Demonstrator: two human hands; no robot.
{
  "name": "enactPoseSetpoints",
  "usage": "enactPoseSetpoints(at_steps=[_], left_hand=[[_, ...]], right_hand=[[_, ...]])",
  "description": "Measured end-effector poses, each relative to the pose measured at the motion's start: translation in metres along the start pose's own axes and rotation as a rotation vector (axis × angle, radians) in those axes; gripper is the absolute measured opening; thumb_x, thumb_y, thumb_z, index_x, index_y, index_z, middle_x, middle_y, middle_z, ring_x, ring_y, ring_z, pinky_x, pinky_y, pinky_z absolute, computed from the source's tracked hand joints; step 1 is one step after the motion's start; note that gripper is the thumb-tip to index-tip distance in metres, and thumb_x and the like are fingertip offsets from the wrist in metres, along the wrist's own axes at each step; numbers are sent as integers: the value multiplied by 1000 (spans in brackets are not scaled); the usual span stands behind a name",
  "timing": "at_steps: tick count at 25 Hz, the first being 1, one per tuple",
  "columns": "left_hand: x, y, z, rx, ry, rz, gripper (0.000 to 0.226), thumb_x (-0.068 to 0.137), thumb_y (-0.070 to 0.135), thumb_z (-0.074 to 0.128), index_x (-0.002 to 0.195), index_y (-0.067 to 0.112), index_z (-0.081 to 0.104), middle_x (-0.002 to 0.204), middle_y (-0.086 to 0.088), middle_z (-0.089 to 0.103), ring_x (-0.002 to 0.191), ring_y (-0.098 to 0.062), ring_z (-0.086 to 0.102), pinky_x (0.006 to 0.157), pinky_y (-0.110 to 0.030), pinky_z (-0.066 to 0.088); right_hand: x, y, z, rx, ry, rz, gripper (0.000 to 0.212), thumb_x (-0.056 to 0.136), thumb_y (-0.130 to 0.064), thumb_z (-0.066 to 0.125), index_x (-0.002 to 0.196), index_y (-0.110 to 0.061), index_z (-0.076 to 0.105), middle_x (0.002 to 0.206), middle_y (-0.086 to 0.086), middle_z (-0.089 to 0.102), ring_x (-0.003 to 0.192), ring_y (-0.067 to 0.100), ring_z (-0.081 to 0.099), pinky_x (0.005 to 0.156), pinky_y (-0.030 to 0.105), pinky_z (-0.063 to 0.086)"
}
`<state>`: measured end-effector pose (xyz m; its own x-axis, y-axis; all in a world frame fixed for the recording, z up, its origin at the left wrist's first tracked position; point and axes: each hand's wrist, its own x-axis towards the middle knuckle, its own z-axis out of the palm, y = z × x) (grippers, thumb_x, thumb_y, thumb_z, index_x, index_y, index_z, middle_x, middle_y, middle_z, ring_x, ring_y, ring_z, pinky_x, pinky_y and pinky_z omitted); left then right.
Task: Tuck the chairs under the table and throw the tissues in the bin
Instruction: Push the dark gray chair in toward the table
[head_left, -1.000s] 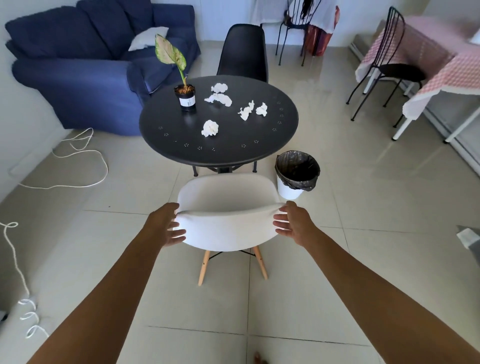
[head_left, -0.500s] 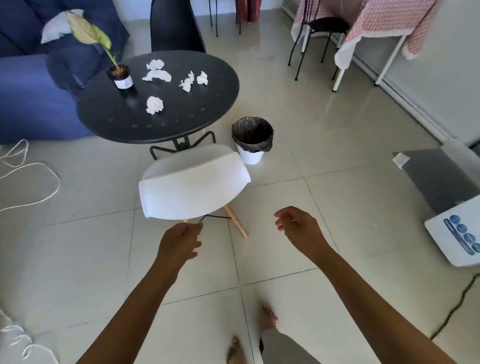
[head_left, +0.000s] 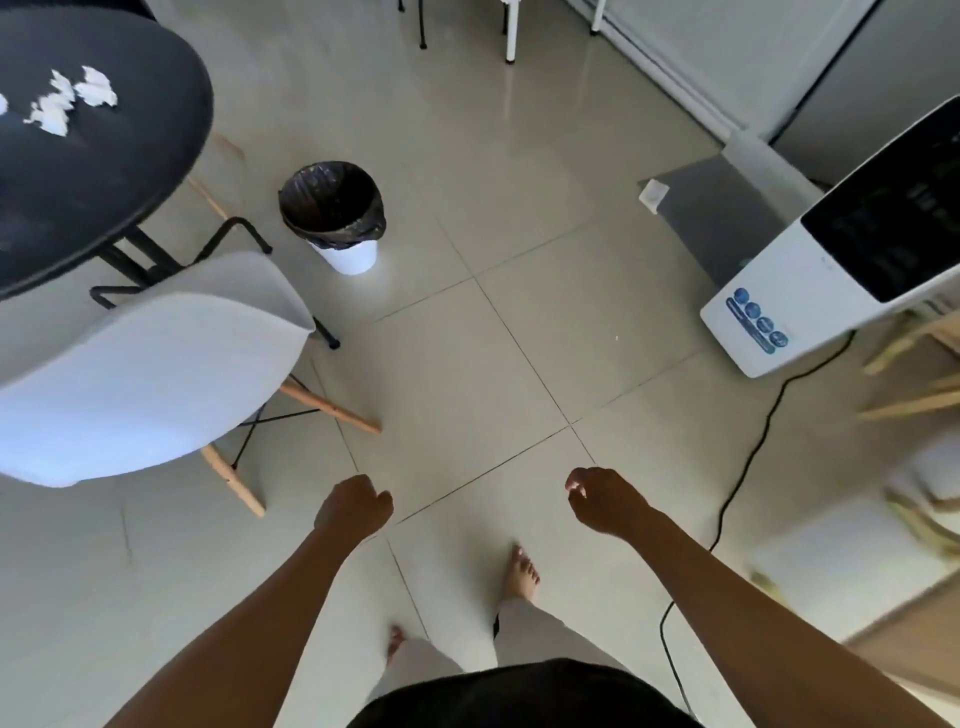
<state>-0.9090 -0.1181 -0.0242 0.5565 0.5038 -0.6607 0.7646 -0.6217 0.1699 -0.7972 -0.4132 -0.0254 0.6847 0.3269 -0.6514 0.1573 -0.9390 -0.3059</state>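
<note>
The white chair (head_left: 145, 374) with wooden legs stands at the left, its seat pushed partly beneath the round black table (head_left: 104, 166). Crumpled white tissues (head_left: 72, 104) lie on the tabletop near the upper left. A white bin with a black liner (head_left: 337, 213) sits on the floor right of the table. My left hand (head_left: 353, 506) hangs over the tiles, fingers curled shut, holding nothing. My right hand (head_left: 605, 499) is loosely curled, also with nothing in it. Both hands are apart from the chair.
A white air cooler (head_left: 831, 260) stands at the right with a black cord (head_left: 748, 467) trailing across the tiles. Wooden legs of another piece of furniture (head_left: 914, 374) show at the far right. My bare feet (head_left: 519, 571) are on the floor below.
Both hands let go of the white chair's back and drew away. The view swung right and down, so the chair and table now sit at the left.
</note>
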Motion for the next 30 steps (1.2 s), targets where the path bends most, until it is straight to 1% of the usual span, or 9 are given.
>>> enactPoseSetpoints(at_steps=[4, 7, 13, 16, 19, 21, 24, 27, 30], left_hand=[[25, 68, 5, 53, -38, 17, 35, 87, 28, 47, 102, 1, 62, 110, -15, 67, 102, -29, 62, 73, -26, 42], [51, 118, -5, 103, -47, 50, 39, 87, 30, 47, 112, 1, 58, 120, -15, 62, 113, -30, 59, 83, -30, 46], [141, 231, -45, 177, -51, 124, 43, 88, 28, 45, 120, 1, 55, 127, -16, 59, 120, -30, 56, 93, -33, 47], [192, 285, -75, 200, -63, 139, 42, 89, 29, 44, 121, 4, 55, 129, -13, 58, 122, -28, 55, 95, -33, 46], [239, 339, -118, 189, -25, 167, 39, 91, 30, 44, 118, 6, 57, 126, -10, 60, 117, -25, 57, 87, -29, 45], [270, 372, -147, 182, -17, 183, 40, 92, 31, 43, 120, 5, 56, 127, -10, 59, 118, -25, 56, 90, -30, 45], [322, 414, -184, 145, -3, 180, 42, 93, 33, 43, 120, 4, 55, 128, -11, 59, 118, -25, 56, 91, -29, 45], [393, 461, -228, 10, 5, 108, 42, 94, 33, 44, 119, 1, 56, 128, -12, 59, 119, -25, 56, 93, -27, 44], [452, 504, -279, -177, -21, -30, 36, 93, 30, 46, 107, 1, 62, 114, -15, 65, 109, -27, 62, 90, -28, 49]], right_hand=[[27, 45, -41, -32, -91, 110, 37, 92, -20, 38, 124, -20, 56, 136, 2, 54, 128, 20, 47, 105, 36, 42], [56, 61, -75, -39, -106, 141, 38, 91, -18, 38, 124, -19, 56, 137, 3, 53, 126, 22, 49, 103, 36, 44], [158, 83, -157, -183, -184, 178, 38, 93, -20, 37, 127, -18, 53, 140, 4, 50, 129, 23, 48, 105, 36, 43], [213, 81, -217, -129, -162, 208, 37, 93, -21, 38, 126, -18, 54, 140, 3, 50, 128, 22, 48, 104, 31, 42], [271, 72, -286, -42, -111, 206, 35, 91, -18, 39, 120, -16, 58, 137, 4, 54, 124, 22, 52, 101, 28, 43], [307, 68, -329, 7, -83, 206, 33, 91, -18, 40, 117, -15, 60, 134, 4, 57, 121, 23, 54, 100, 28, 44], [371, 57, -386, 45, -71, 223, 34, 91, -21, 39, 117, -15, 60, 132, 5, 58, 121, 22, 53, 100, 27, 42], [456, 42, -455, 91, -42, 211, 38, 94, -23, 38, 126, -14, 57, 141, 4, 51, 132, 20, 45, 106, 23, 35], [546, 16, -533, 90, -66, 154, 40, 97, -19, 33, 127, -4, 55, 141, 9, 51, 130, 20, 47, 105, 24, 35]])
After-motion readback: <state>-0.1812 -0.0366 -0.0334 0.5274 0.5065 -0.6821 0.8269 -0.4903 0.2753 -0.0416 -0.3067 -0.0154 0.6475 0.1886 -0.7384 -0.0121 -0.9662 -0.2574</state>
